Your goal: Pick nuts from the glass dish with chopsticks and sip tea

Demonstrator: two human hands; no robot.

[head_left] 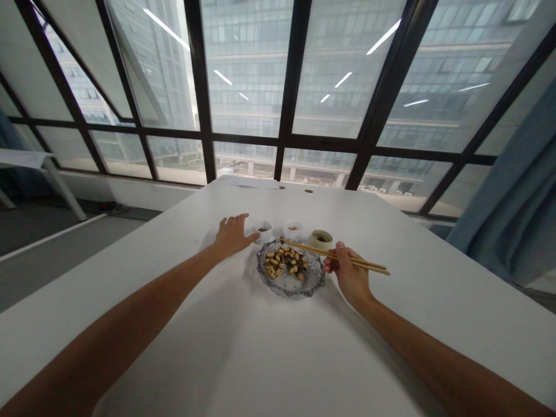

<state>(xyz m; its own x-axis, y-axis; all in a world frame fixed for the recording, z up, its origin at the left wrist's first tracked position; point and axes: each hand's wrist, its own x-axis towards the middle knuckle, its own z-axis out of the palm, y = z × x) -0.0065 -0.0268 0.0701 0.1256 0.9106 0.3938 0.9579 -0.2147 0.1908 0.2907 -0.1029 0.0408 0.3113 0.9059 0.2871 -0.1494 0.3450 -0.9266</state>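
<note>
My right hand [350, 271] grips a pair of wooden chopsticks [360, 263], whose tips reach left above the far rim of a clear glass dish [289, 285]. Pistachios [273, 263] and some darker, smaller pieces, perhaps seeds, lie in the dish. My left hand [234, 234] is open beside a small white cup [263, 231], its thumb stretched toward the cup; whether they touch I cannot tell. Behind the dish stand a second white cup [292, 230] with a little something inside and a pale green cup [320, 238] with dark contents.
All of this is on a white table [243, 347]. At its far end lie papers [247, 182] and a small brown round item [308, 191]. Dark-framed windows [247, 87] rise beyond, with a blue curtain [512, 197] at right and another table [26, 157] at far left.
</note>
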